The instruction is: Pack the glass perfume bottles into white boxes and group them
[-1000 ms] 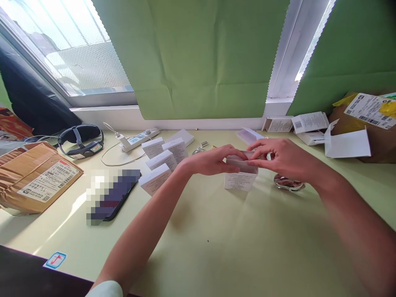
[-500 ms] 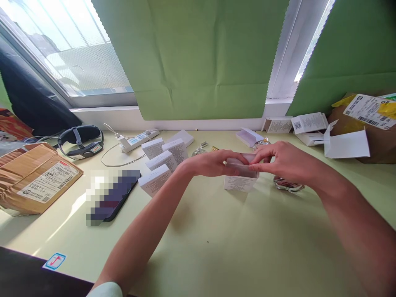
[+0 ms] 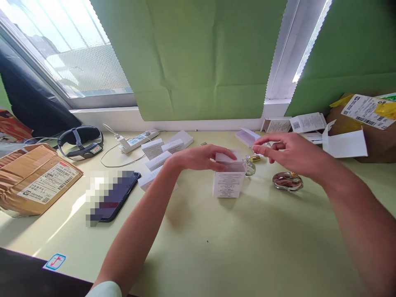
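A small white printed box (image 3: 229,184) stands upright on the table, its top part lifted or folded back. My left hand (image 3: 201,159) is closed around its upper left side. To the right of it my right hand (image 3: 286,152) hovers with fingers loosely bent and apart, holding nothing that shows. Between the hands, a small clear glass bottle (image 3: 250,169) lies close against the box, beside a gold cylindrical piece (image 3: 255,158). Below my right hand sits a clear, pinkish glass perfume bottle (image 3: 287,181).
Several white boxes (image 3: 152,149) stand left of my left arm. A phone (image 3: 119,198), a power strip (image 3: 139,140), a headset (image 3: 81,142) and a cardboard parcel (image 3: 40,177) lie further left. Opened white cartons (image 3: 346,143) and a brown carton (image 3: 377,144) are at the right.
My right hand has let go of the box and moved a little right and up. My left hand has shifted the box left, uncovering the small bottle and gold piece.
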A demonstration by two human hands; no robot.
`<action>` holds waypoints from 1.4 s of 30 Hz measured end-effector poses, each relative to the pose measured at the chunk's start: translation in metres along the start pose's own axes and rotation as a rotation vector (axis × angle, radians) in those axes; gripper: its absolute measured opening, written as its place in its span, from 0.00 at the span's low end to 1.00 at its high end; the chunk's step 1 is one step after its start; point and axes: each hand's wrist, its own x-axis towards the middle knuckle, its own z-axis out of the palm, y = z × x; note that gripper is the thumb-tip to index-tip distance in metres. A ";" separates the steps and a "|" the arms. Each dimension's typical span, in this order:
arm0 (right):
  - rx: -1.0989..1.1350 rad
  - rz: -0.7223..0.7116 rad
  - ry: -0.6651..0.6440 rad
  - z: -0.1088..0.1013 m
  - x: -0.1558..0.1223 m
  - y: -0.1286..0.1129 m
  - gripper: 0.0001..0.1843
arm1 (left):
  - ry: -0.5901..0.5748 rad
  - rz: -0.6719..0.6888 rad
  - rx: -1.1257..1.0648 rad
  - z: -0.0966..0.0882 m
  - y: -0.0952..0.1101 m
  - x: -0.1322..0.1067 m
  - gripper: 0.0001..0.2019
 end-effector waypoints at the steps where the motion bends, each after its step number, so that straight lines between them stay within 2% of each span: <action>1: 0.008 0.034 0.024 -0.002 0.003 0.005 0.22 | -0.023 -0.026 -0.010 -0.003 -0.002 -0.003 0.21; 3: -0.010 0.086 0.012 0.000 0.009 0.016 0.23 | -0.104 -0.070 -0.073 -0.006 -0.005 -0.006 0.21; 5: -0.056 0.088 -0.074 0.010 0.014 0.027 0.23 | -0.192 -0.115 -0.156 -0.005 -0.008 -0.005 0.22; 7: -0.061 0.071 -0.177 0.025 0.019 0.035 0.27 | -0.242 -0.163 -0.180 -0.001 -0.010 -0.001 0.22; 12: -0.078 0.062 -0.267 0.060 0.022 0.046 0.39 | -0.219 -0.246 0.026 0.008 -0.018 0.009 0.20; 16: -0.106 0.049 -0.286 0.073 0.024 0.055 0.38 | -0.228 -0.225 0.199 0.012 -0.028 0.014 0.19; 18: -0.117 0.045 -0.282 0.075 0.026 0.059 0.36 | -0.159 -0.191 0.265 0.010 -0.030 0.014 0.18; 22: -0.125 0.035 -0.263 0.076 0.028 0.064 0.36 | 0.207 -0.157 0.369 0.001 -0.024 0.008 0.16; 24: -0.124 0.028 -0.260 0.075 0.028 0.064 0.37 | 0.340 -0.192 0.435 -0.003 -0.020 0.002 0.15; 26: -0.120 0.017 -0.266 0.073 0.027 0.063 0.37 | 0.301 -0.291 0.491 -0.006 -0.018 -0.003 0.14; 28: -0.117 0.010 -0.275 0.072 0.027 0.062 0.37 | 0.148 -0.390 0.511 -0.004 -0.021 -0.003 0.14; 30: -0.115 0.008 -0.282 0.072 0.026 0.062 0.37 | 0.066 -0.391 0.507 0.000 -0.024 -0.001 0.16; 32: -0.112 0.008 -0.288 0.071 0.026 0.061 0.37 | 0.166 -0.283 0.507 0.003 -0.025 0.003 0.17; 35: -0.113 0.012 -0.292 0.071 0.025 0.061 0.38 | 0.484 -0.126 0.513 -0.001 -0.023 0.001 0.18; 37: -0.118 0.017 -0.294 0.070 0.024 0.059 0.39 | 0.639 -0.127 0.511 -0.011 -0.021 -0.003 0.18; 38: -0.120 0.017 -0.298 0.070 0.024 0.059 0.39 | 0.670 -0.164 0.512 -0.019 -0.021 -0.004 0.18; 40: -0.121 0.014 -0.310 0.070 0.023 0.057 0.38 | 0.608 -0.303 0.531 -0.037 -0.023 0.000 0.17; 42: -0.121 0.014 -0.318 0.070 0.024 0.057 0.38 | 0.438 -0.456 0.581 -0.056 -0.030 0.014 0.18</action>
